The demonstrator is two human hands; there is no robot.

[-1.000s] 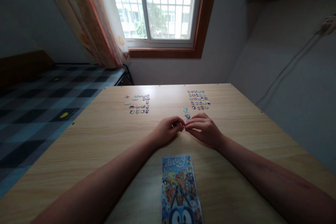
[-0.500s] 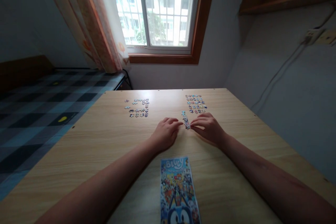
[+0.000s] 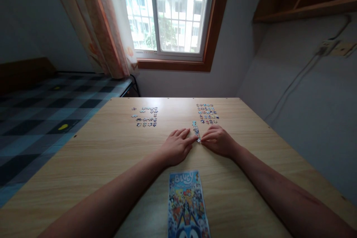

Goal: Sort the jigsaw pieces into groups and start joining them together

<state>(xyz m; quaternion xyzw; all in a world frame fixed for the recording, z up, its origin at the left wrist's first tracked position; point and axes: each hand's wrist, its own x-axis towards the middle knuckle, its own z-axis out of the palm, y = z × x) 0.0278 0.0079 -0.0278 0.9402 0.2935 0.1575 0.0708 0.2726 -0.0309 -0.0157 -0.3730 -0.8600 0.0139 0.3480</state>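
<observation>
A narrow strip of joined jigsaw pieces (image 3: 196, 131) lies on the wooden table between my two hands. My left hand (image 3: 178, 145) rests flat to its left, fingers spread, its index fingertip touching the strip's near end. From the right, my right hand (image 3: 219, 140) pinches at a pale puzzle piece (image 3: 199, 140) at that same end; fingertips partly cover it, so whether it is locked in cannot be seen. Beyond the right hand sit rows of loose puzzle pieces (image 3: 208, 112). More puzzle pieces (image 3: 150, 119) lie on the far left of the table.
A blue picture sheet (image 3: 187, 200) lettered "Bluey" lies nearest me, between my forearms. The wooden table (image 3: 111, 148) reaches toward a barred window (image 3: 178, 15). To the left stands a bed (image 3: 69, 100) with a checked cover; a shelf (image 3: 306, 9) hangs at upper right.
My left index finger has moved right onto the near end of the strip. A pale piece now shows there by my right fingertips. The camera view has shifted slightly.
</observation>
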